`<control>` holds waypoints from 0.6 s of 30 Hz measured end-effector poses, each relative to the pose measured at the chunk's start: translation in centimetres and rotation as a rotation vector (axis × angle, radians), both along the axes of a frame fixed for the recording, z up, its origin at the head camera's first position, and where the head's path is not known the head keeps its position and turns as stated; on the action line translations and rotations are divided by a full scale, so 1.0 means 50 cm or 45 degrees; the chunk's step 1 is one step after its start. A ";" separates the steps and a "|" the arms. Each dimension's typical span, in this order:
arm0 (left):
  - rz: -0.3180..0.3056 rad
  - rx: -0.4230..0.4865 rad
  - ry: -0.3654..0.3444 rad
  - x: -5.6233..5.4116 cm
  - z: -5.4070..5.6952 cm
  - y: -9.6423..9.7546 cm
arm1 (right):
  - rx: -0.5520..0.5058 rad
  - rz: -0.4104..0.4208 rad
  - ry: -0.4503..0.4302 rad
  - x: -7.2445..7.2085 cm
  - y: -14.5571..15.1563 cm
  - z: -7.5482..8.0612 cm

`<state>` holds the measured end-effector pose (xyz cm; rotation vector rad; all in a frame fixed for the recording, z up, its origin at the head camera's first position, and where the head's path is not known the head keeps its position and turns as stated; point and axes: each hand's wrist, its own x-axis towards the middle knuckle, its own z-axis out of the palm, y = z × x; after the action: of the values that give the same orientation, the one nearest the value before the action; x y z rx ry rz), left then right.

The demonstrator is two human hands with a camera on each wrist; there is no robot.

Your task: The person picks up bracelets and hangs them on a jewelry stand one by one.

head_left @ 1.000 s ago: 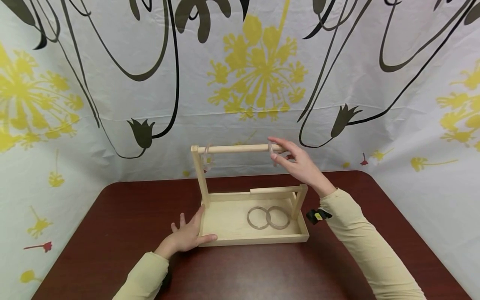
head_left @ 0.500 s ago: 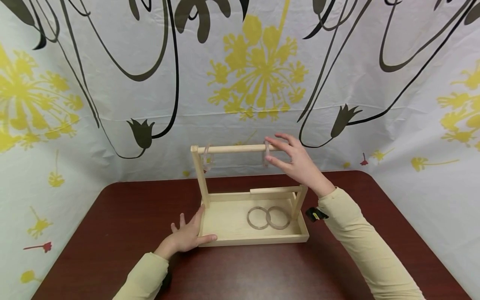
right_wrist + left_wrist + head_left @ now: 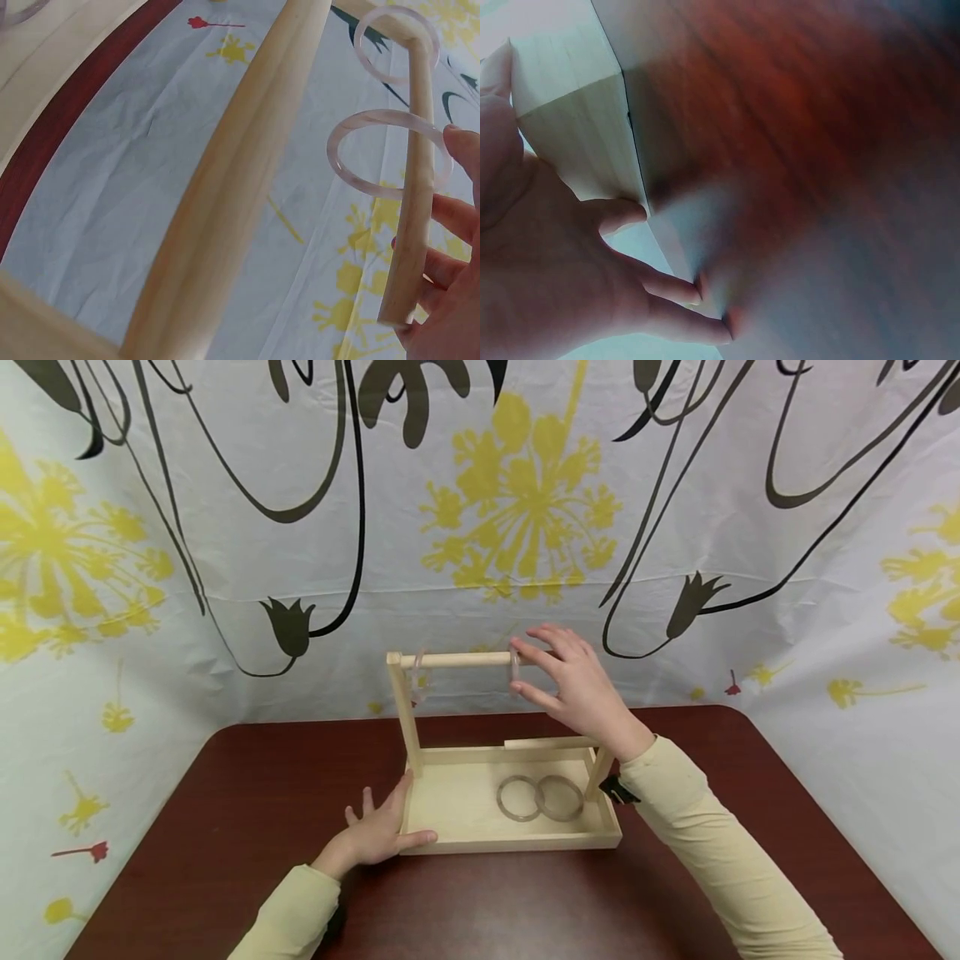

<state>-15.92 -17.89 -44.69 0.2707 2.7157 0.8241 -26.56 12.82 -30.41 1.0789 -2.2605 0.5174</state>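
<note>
Near the far edge of the table (image 3: 465,902), a stand (image 3: 517,843) is set, its near-left corner touched by the spread left hand (image 3: 372,835). On its upper rod (image 3: 465,659), in the right hand's grip (image 3: 588,693), one ring (image 3: 514,667) is pinched; two overlapping rings (image 3: 540,795) are laid toward the stand's right edge.

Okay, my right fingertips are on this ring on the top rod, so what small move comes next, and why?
I'd probably slide the handled ring along the top rod toward the tall post: it encircles the rod, your right hand touches it, and bare rod separates it from the other ring beside that post.
</note>
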 end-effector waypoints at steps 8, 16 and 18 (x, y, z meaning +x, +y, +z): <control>-0.001 0.007 0.015 0.005 0.006 0.002 | 0.016 0.011 0.051 -0.001 -0.027 -0.001; 0.005 0.009 0.010 0.002 0.003 0.002 | 0.059 -0.035 0.046 0.003 -0.059 -0.002; 0.005 0.006 0.010 0.002 0.002 0.002 | 0.068 -0.041 0.038 0.005 -0.068 -0.001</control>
<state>-15.83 -17.80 -44.59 0.2698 2.7226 0.8326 -26.32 9.40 -30.47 1.0679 -2.2736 0.4272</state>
